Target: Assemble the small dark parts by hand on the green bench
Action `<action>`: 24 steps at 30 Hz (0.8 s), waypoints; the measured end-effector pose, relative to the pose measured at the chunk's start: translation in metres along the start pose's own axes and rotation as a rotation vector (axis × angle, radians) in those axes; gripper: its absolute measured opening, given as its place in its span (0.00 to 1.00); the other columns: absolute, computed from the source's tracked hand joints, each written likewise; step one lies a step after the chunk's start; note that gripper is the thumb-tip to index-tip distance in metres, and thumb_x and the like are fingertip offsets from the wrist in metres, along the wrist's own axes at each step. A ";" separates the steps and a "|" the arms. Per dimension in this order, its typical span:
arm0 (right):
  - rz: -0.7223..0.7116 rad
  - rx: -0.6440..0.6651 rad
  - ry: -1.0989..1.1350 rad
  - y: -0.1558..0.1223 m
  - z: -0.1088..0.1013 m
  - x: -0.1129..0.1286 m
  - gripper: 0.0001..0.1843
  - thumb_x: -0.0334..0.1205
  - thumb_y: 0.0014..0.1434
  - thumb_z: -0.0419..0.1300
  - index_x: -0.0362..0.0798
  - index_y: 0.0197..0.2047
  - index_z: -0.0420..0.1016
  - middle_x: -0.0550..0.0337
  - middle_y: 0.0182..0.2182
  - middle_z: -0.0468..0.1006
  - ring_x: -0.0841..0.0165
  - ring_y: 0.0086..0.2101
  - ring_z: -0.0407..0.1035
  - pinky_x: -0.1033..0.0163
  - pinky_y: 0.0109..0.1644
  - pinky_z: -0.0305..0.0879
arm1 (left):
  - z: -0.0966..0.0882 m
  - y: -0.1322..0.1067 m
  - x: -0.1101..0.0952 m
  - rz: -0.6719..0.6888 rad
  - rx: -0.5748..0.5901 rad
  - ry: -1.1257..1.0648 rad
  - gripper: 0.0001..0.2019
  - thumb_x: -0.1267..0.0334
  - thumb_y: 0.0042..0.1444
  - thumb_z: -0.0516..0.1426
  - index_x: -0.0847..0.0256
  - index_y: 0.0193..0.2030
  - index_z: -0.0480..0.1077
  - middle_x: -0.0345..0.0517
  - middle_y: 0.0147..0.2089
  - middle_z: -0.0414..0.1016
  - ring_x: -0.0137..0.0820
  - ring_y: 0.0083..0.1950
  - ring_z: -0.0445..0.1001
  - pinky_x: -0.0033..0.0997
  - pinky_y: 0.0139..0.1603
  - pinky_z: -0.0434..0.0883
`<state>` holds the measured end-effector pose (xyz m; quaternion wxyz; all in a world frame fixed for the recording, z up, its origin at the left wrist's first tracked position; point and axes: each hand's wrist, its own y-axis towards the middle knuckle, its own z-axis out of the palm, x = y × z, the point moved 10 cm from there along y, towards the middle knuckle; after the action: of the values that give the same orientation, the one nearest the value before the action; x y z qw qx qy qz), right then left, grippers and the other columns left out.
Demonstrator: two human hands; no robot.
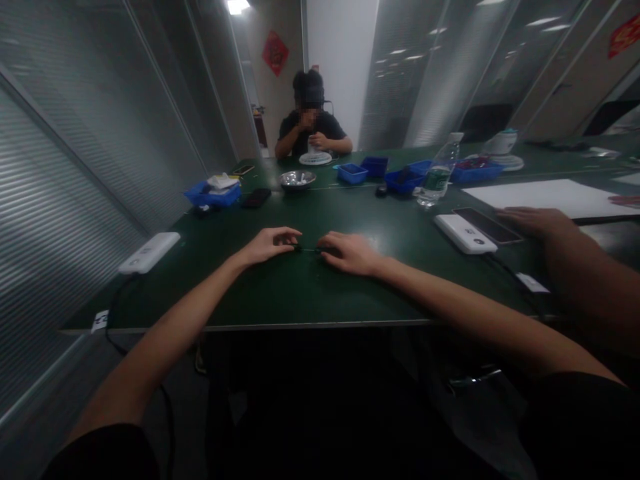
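Both my arms reach out over a dark green table [280, 293]. My left hand [270, 243] pinches one end of a small dark thin part [307, 250] that lies on the table. My right hand [347, 253] rests with curled fingers on the other end of the same part. The two hands sit close together near the table's middle. The part is too small and dark to name.
A white power bank [149, 252] lies at the left edge, another [465, 233] with a phone [487, 225] at right. Another person's hand [537, 220] rests by the phone. Blue bins [213, 193], a metal bowl [297, 179], a water bottle [437, 175]. A person sits at the far end.
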<state>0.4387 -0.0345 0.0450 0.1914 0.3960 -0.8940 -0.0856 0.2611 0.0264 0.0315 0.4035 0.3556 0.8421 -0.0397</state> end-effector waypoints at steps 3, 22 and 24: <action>-0.044 0.010 -0.014 -0.001 0.002 0.005 0.18 0.46 0.72 0.55 0.49 0.60 0.72 0.52 0.53 0.78 0.66 0.37 0.72 0.62 0.40 0.62 | 0.010 0.001 -0.011 0.032 0.022 -0.032 0.23 0.57 0.62 0.64 0.59 0.63 0.76 0.52 0.52 0.80 0.38 0.52 0.77 0.39 0.52 0.72; -0.035 0.008 -0.034 0.000 0.004 0.002 0.18 0.46 0.73 0.54 0.49 0.61 0.71 0.52 0.53 0.77 0.67 0.37 0.71 0.62 0.38 0.61 | 0.023 0.000 -0.010 0.033 0.082 -0.228 0.25 0.61 0.62 0.65 0.61 0.65 0.73 0.52 0.52 0.79 0.38 0.54 0.78 0.45 0.61 0.73; -0.036 0.008 -0.041 0.000 0.004 0.001 0.18 0.46 0.73 0.54 0.50 0.61 0.71 0.52 0.53 0.77 0.66 0.38 0.72 0.62 0.39 0.61 | 0.025 0.000 -0.012 0.047 0.088 -0.226 0.25 0.61 0.62 0.65 0.61 0.65 0.73 0.52 0.52 0.79 0.38 0.54 0.78 0.44 0.61 0.73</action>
<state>0.4362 -0.0357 0.0412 0.1699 0.4109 -0.8908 -0.0936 0.2826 0.0108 0.0229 0.4807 0.3857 0.7802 -0.1069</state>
